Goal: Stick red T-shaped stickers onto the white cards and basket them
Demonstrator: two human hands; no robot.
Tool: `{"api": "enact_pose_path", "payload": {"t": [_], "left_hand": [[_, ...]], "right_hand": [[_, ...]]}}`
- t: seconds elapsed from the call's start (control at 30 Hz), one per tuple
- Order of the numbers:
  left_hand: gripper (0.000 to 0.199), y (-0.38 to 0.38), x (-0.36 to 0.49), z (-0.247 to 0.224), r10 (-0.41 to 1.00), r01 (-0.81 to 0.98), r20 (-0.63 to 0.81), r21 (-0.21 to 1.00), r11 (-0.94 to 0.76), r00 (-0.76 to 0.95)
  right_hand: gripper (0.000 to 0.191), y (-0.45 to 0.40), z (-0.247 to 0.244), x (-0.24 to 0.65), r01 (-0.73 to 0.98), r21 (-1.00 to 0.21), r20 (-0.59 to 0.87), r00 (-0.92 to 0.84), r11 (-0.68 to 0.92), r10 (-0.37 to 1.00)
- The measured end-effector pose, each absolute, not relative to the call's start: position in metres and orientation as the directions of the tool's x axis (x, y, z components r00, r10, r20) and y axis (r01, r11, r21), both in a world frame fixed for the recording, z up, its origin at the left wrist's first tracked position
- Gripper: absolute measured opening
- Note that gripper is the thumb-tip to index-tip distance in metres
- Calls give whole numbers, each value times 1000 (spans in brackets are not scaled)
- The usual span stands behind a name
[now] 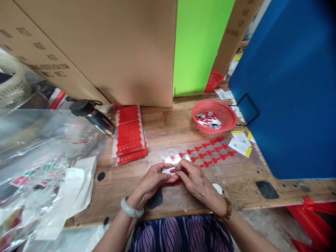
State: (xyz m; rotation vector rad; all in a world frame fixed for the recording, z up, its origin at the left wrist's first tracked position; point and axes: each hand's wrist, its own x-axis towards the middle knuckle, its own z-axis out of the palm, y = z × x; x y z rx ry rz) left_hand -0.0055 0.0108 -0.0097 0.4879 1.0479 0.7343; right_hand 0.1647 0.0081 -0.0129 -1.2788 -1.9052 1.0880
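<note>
Near the table's front edge, my left hand (156, 178) pinches a small white piece (167, 171) with a red mark on it. My right hand (193, 176) is closed at the right end of that piece, fingertips together beside its red part; my fingers hide what they grip there. Just beyond my hands lies a clear sheet (207, 152) with rows of red T-shaped stickers. Behind the sheet, a red basket (228, 119) holds several small white and red pieces. A stack of red sticker sheets (128, 134) lies to the left.
A dark bottle (101, 120) leans at the back left, beside plastic bags (49, 140) and white paper (81, 182). Cardboard (131, 52), a green panel (201, 45) and a blue panel (291, 105) stand behind and to the right. Yellow-edged cards (240, 147) lie near the basket.
</note>
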Motion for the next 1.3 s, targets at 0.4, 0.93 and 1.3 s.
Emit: {"api": "enact_pose_path", "payload": {"t": [0.4,0.93,1.3], "left_hand": [[44,10,-6,-8,750,-321,-594,678,661,289],[38,7,-7,-22,825,-228,-541,793,565,165],[36,7,-8,-22,763,-289,-613,707,645,204]], "right_hand": [[15,8,-17,164,435,-876,41,-361,207,932],[15,-3,-20,151,397,-911,35,-198,112,980],[12,4,-35,156,402,-910,12,-226,104,974]]}}
